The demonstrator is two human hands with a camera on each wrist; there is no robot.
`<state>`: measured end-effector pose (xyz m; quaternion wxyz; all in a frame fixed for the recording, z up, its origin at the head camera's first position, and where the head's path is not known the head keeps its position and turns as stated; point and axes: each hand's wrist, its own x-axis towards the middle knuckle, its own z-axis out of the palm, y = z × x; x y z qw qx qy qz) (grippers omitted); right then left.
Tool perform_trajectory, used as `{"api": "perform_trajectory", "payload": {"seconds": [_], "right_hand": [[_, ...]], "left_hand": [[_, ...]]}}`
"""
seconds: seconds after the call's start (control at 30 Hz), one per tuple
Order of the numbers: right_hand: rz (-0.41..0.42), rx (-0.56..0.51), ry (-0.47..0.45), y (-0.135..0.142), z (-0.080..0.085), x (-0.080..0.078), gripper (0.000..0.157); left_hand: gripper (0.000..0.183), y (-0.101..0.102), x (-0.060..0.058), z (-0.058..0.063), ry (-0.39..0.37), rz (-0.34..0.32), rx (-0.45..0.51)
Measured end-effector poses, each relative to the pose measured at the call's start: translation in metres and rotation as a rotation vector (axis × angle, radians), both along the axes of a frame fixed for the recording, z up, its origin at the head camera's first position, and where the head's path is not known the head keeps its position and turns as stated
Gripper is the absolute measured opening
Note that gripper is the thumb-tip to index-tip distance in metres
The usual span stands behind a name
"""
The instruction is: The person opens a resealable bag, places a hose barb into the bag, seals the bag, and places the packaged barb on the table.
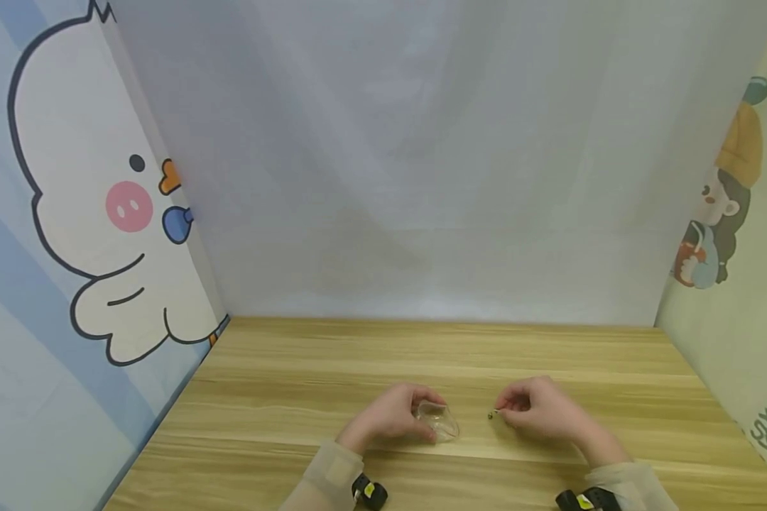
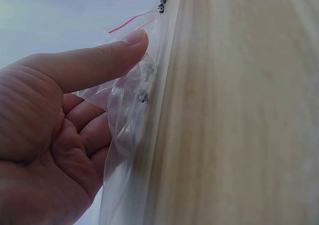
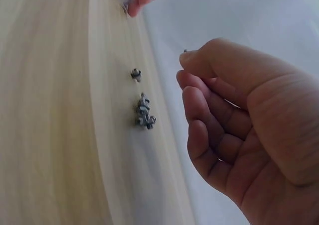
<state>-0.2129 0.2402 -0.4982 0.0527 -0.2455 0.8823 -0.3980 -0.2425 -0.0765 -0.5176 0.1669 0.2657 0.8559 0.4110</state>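
My left hand (image 1: 393,413) holds a clear plastic zip bag (image 1: 441,424) at the middle front of the table. The bag has a red line along its mouth, and its thumb-side edge is pinched. Inside the bag lie a few small metal screws (image 2: 143,96). To the right, my right hand (image 1: 543,410) pinches a tiny metal piece (image 3: 185,51) between thumb and fingertips; mostly hidden, it looks like a screw. Below that hand several small dark screws (image 3: 143,113) lie clustered on the wood, with a single screw (image 3: 136,75) nearer the bag.
The wood-grain table (image 1: 281,355) reaches back to a pale grey curtain (image 1: 409,177). Patterned panels stand on both sides, a cartoon bird (image 1: 83,156) on the left one. Black devices (image 1: 371,492) are strapped to both wrists.
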Motion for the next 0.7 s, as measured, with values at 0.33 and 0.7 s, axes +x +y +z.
{"api": "perform_trajectory", "payload": {"seconds": [0.33, 0.7], "right_hand": [[0.008, -0.043, 0.034, -0.023, 0.003, 0.004, 0.006], [-0.017, -0.085, 0.047, -0.043, -0.001, 0.009, 0.007]], "left_hand": [[0.052, -0.001, 0.0, 0.001, 0.016, -0.011, 0.003], [0.052, 0.0, 0.0, 0.0, -0.007, -0.002, 0.0]]}}
